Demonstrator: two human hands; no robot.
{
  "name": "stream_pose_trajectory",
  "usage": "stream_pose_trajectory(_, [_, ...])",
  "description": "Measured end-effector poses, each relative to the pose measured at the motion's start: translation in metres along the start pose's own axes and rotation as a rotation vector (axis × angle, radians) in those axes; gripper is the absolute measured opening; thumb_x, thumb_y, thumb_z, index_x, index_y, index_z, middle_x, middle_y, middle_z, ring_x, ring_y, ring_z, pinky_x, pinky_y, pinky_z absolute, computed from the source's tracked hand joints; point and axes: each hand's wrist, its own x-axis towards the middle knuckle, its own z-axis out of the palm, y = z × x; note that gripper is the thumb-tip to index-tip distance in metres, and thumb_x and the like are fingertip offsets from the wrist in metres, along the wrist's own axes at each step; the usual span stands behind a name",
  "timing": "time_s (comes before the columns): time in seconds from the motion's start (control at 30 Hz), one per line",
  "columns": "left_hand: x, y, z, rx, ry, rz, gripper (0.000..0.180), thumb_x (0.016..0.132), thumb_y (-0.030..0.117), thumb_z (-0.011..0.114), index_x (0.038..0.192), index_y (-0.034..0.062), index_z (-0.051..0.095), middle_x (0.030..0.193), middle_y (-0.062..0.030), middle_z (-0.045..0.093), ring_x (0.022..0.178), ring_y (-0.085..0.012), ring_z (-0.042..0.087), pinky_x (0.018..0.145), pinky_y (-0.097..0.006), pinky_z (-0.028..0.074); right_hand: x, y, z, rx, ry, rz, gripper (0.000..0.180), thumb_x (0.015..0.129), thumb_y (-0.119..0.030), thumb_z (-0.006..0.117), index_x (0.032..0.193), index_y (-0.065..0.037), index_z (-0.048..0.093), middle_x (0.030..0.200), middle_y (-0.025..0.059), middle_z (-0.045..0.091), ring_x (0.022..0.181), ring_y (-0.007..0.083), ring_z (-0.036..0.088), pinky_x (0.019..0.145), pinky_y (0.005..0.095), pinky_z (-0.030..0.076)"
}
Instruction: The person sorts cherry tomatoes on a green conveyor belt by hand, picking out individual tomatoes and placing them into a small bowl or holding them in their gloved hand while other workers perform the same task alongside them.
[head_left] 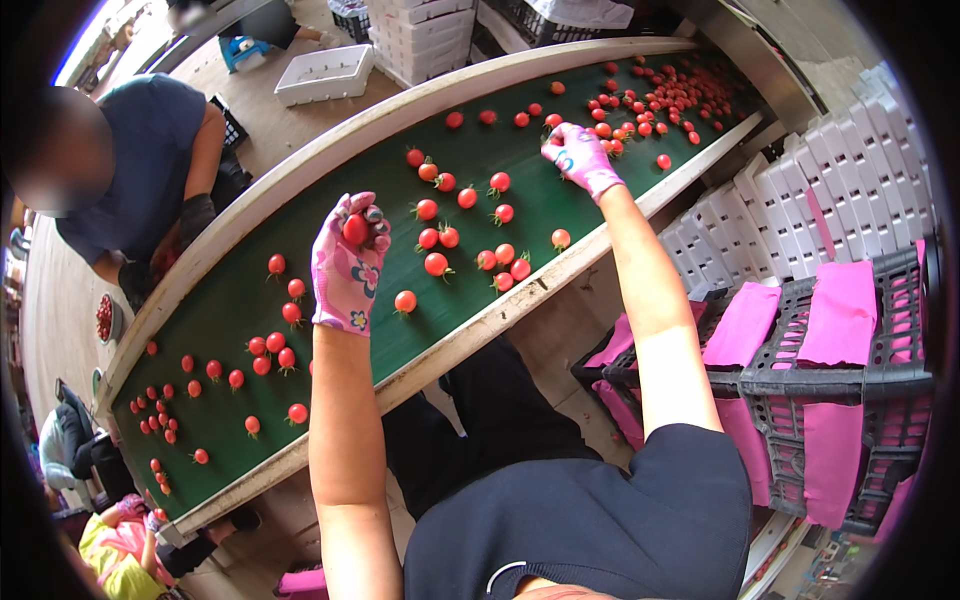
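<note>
Red cherry tomatoes (pixel 467 198), many with green stems, lie scattered over a green conveyor belt (pixel 370 365). Both my hands wear pink flowered gloves. My left hand (pixel 343 275) is raised over the belt's middle, fingers curled round a cherry tomato (pixel 355 229); whether more sit in the palm is hidden. Farther right, my right hand (pixel 585 162) reaches down to the belt with its fingertips pressed together. What they pinch, if anything, is mostly hidden. Just beyond those fingertips lies another cherry tomato (pixel 553 121).
Tomatoes crowd the belt's far right end (pixel 690 95). Pale rails (pixel 480 325) edge the belt. At my right stand stacked white trays (pixel 790 200) and black crates (pixel 830 380) with pink sheets. Across the belt a person (pixel 150 170) in dark gloves leans in; another (pixel 125 545) is at the lower left.
</note>
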Motion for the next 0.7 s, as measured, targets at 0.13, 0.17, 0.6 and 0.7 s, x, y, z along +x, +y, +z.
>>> stream_pose_trajectory(0.13, [-0.002,-0.005,-0.001,0.065,0.002,0.072,0.025,0.095,0.015,0.053,0.108,-0.0055,0.06,0.081,-0.0106,0.058,0.071,-0.0202,0.055,0.058,-0.028,0.045,0.026,0.014,-0.002,0.998,0.074,0.197,0.026,0.086,-0.016,0.068,0.108,-0.003,0.063,0.091,0.0081,0.069,0.077,0.0143,0.065,0.065,0.0273,0.051])
stream_pose_trajectory(0.17, [-0.002,-0.007,-0.003,0.03,-0.068,0.064,0.026,0.095,0.011,0.054,0.113,-0.0063,0.058,0.085,-0.0112,0.058,0.075,-0.0203,0.055,0.061,-0.028,0.045,0.039,0.027,0.001,0.626,0.164,0.066,0.03,0.085,-0.017,0.068,0.112,-0.004,0.062,0.098,0.0114,0.068,0.085,0.0205,0.066,0.074,0.0313,0.052])
stream_pose_trajectory(0.6, [-0.002,-0.003,-0.003,-0.008,-0.041,0.067,0.025,0.095,0.01,0.052,0.113,-0.0067,0.059,0.085,-0.0103,0.059,0.074,-0.019,0.056,0.062,-0.028,0.047,0.022,-0.056,0.005,0.586,-0.308,-0.112,0.028,0.085,-0.013,0.069,0.111,-0.005,0.063,0.101,0.0099,0.068,0.096,0.0213,0.066,0.084,0.0318,0.052])
stream_pose_trajectory(0.7, [-0.006,-0.004,0.002,0.069,-0.031,0.039,0.026,0.096,0.011,0.05,0.113,-0.0066,0.059,0.086,-0.0102,0.06,0.075,-0.018,0.058,0.061,-0.026,0.049,-0.003,-0.093,-0.01,0.871,-0.46,-0.051,0.023,0.086,-0.014,0.069,0.105,-0.003,0.066,0.089,0.0026,0.066,0.079,0.0109,0.063,0.071,0.0251,0.051])
